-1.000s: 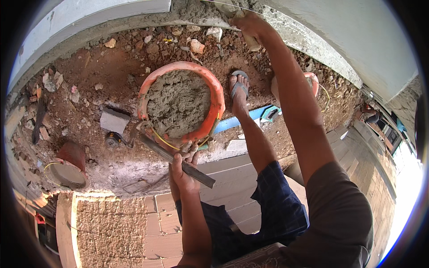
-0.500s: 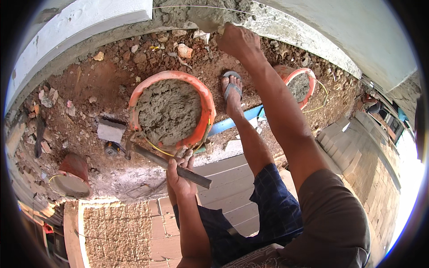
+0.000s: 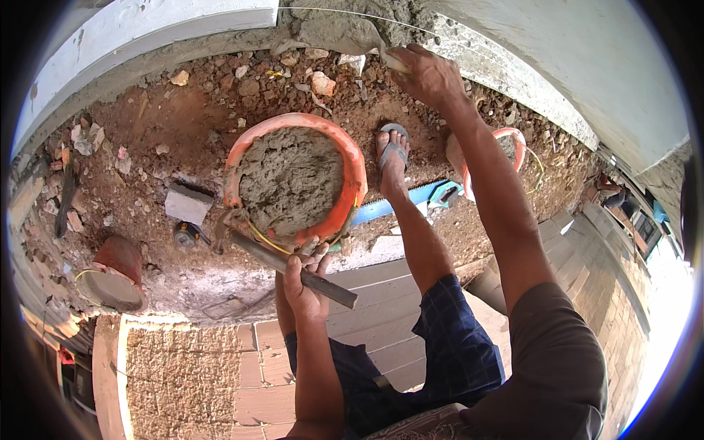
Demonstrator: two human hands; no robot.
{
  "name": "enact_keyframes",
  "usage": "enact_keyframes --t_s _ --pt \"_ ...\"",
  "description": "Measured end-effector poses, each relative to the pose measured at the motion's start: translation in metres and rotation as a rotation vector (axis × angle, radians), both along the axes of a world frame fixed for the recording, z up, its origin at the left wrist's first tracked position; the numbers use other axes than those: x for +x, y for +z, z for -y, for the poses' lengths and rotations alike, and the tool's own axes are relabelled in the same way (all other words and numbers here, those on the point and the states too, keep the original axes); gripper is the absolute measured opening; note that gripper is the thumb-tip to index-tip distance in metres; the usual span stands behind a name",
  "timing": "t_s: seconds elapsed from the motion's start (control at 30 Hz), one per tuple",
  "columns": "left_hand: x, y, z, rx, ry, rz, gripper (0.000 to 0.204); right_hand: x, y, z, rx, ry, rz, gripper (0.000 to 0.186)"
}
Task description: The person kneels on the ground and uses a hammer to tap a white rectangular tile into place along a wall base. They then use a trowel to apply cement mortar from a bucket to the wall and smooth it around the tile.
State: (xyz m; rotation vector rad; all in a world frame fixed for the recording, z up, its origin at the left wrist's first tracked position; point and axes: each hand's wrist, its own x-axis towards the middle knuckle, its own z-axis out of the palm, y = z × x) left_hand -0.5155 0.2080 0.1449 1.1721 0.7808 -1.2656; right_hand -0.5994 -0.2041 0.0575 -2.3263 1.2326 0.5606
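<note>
My right hand point(image 3: 429, 77) is stretched far forward, its fingers wrapped round the handle of a trowel point(image 3: 390, 60). The trowel's blade lies against grey wet mortar point(image 3: 330, 31) along the top of a low wall course. Closer to me, my left hand point(image 3: 306, 287) grips a hammer point(image 3: 282, 264) by its dark handle. The hammer's head is beside the rim of a large orange bucket point(image 3: 355, 172), which is full of grey mortar point(image 3: 293, 176). My left fingertips are partly behind the handle, near the bucket's lower edge.
A string line point(image 3: 352, 11) runs over the wet mortar, and a white block point(image 3: 176, 26) ends at its left. Around my foot are a blue handsaw point(image 3: 374, 211) and a smaller mortar bucket point(image 3: 456, 155). A tape measure point(image 3: 186, 235), block piece point(image 3: 188, 204) and reddish bucket point(image 3: 121, 260) stand left.
My right hand has drawn back slightly and turned, with the trowel in it. The whole view has shifted a little. My left hand keeps hold of the hammer.
</note>
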Motion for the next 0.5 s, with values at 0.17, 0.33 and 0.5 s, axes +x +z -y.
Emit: enact_keyframes --t_s 0.17,0.33,0.5 --pt "-0.002 0.001 0.001 0.005 0.020 -0.012 0.061 -0.012 -0.038 -0.014 0.100 -0.308 -0.022 0.038" --pt "0.001 -0.002 0.009 0.002 -0.023 0.002 0.060 0.047 -0.098 -0.052 0.548 -0.759 0.323 0.051" --pt "-0.002 -0.002 0.007 0.016 0.004 0.015 0.054 0.058 -0.062 -0.031 0.400 -0.328 0.046 0.052"
